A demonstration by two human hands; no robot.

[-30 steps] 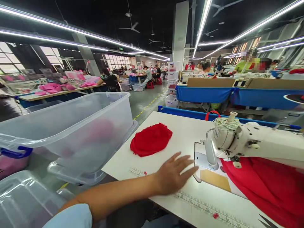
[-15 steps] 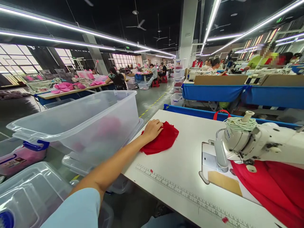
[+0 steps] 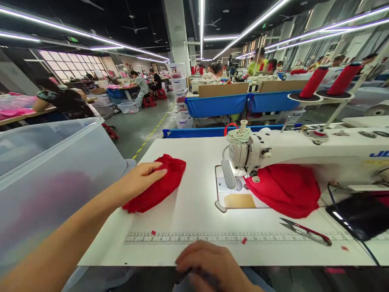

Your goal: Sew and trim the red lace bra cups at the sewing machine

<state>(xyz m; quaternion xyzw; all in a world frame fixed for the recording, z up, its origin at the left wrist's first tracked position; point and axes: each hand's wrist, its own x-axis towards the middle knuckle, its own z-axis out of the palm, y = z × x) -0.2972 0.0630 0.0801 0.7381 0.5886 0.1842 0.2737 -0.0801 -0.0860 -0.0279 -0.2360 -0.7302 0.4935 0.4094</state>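
My left hand point(image 3: 141, 180) lies on a small pile of red fabric pieces point(image 3: 158, 184) at the left of the white sewing table point(image 3: 194, 211), fingers flat and together on the cloth. My right hand point(image 3: 212, 267) sits below the table's near edge, fingers curled, and I cannot make out anything in it. A white sewing machine point(image 3: 304, 148) stands at the right, with red fabric point(image 3: 284, 188) bunched under its arm beside the needle plate point(image 3: 231, 190).
Red-handled thread snips point(image 3: 306, 232) lie on the table by a printed ruler strip point(image 3: 231, 238). A clear plastic bin point(image 3: 51, 170) stands at the left. Red thread cones point(image 3: 314, 81) sit behind the machine. A black device point(image 3: 355, 215) lies at the right. Other workers sit at distant tables.
The view has swung to the right, bringing the whole machine into sight. My left hand stays on the red pile. My right hand has come into view at the near edge.
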